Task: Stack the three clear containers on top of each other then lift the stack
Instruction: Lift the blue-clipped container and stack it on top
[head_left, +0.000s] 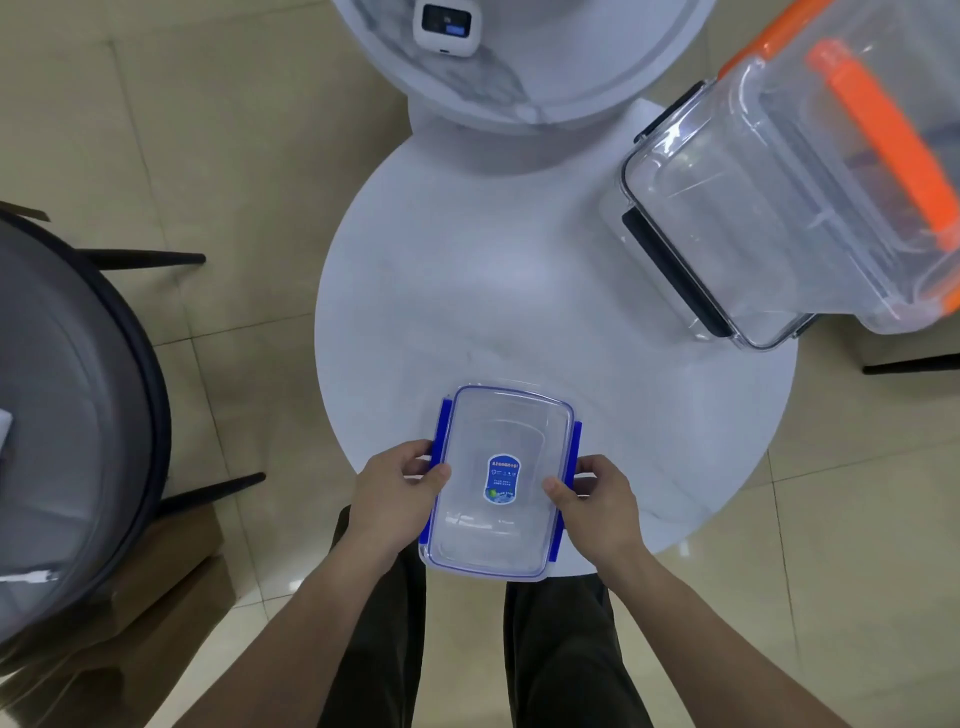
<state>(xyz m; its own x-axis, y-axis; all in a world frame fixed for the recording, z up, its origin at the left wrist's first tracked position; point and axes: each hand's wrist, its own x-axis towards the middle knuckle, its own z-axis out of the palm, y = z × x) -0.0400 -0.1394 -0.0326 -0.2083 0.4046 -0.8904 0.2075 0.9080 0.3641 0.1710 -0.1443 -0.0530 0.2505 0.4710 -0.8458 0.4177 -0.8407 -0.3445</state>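
A small clear container with blue clips and a blue label sits at the near edge of the round white table. My left hand grips its left side, thumb on the lid. My right hand grips its right side the same way. At the table's far right stands a larger clear container with black clips. A clear container with an orange handle and orange clips rests on top of it, shifted to the right.
A second round marble-look table stands beyond, carrying a small white device. A dark-rimmed chair is on the left, above a cardboard box. Tiled floor surrounds the table; my legs are below it.
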